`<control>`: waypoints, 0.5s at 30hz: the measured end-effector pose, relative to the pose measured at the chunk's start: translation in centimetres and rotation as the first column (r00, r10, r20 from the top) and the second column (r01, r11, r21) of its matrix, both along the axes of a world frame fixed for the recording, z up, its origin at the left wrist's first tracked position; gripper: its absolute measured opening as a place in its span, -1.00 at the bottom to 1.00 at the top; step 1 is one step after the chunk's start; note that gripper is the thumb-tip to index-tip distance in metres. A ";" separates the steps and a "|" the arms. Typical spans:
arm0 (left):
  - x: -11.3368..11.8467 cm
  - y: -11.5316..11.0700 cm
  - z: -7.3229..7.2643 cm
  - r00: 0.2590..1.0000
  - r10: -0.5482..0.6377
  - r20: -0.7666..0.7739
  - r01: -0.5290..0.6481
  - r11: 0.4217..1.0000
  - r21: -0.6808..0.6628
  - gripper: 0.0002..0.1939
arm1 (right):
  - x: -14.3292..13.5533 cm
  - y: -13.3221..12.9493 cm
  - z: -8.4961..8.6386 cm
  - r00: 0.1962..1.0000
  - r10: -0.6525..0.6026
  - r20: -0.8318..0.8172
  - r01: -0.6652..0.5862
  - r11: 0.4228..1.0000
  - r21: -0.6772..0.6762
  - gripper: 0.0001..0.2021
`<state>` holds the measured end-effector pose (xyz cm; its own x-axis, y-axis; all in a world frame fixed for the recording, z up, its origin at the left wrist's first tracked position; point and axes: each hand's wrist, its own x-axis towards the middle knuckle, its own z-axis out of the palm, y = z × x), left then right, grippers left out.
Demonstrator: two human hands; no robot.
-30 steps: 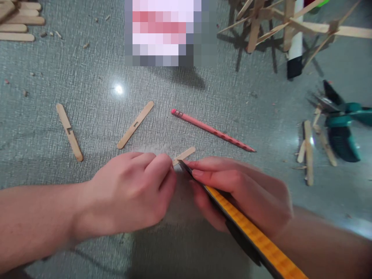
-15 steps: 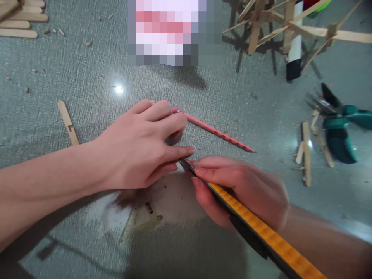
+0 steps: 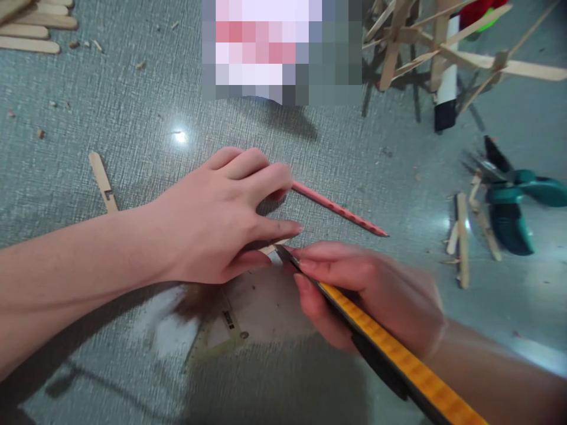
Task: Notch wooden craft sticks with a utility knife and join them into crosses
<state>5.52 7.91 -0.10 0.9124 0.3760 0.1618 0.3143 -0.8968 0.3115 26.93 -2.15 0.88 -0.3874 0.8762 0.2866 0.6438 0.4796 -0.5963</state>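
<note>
My right hand (image 3: 367,289) grips a yellow and black utility knife (image 3: 390,354), its blade pointing up and to the left. The blade tip rests on a wooden craft stick (image 3: 269,248), of which only a short piece shows. My left hand (image 3: 234,218) presses that stick down between thumb and index finger, with the other fingers curled on the table. A pink pencil (image 3: 336,208) lies just beyond the left hand, one end hidden by its fingers. Below the hands lies a clear ruler or set square (image 3: 217,342). A notched craft stick (image 3: 103,180) lies behind my left forearm.
Teal-handled pliers (image 3: 511,203) and broken stick pieces (image 3: 462,242) lie at the right. A craft-stick structure (image 3: 436,56) stands at the upper right, over a white and black marker (image 3: 446,106). More craft sticks (image 3: 44,22) are at the upper left. A blurred-out object covers the top middle.
More of the craft stick now shows between my left thumb and index finger. The left fingers have shifted slightly right, covering the pencil's end. The knife stays at nearly the same spot.
</note>
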 end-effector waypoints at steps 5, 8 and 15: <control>0.1 0.0 0.0 1.000 -0.003 -0.013 0.002 1.000 -0.004 -0.59 | -0.1 0.1 0.1 0.998 -0.036 -0.051 0.037 0.999 0.021 -0.85; 0.1 0.1 0.0 1.000 0.000 -0.019 0.000 1.000 -0.019 -0.59 | 0.1 0.3 0.5 1.000 0.019 0.006 -0.019 1.000 0.000 -0.82; 0.1 0.1 -0.1 1.000 0.007 -0.012 -0.007 1.000 -0.031 -0.59 | 0.1 0.5 0.7 0.999 0.031 0.019 -0.030 0.999 -0.021 -0.83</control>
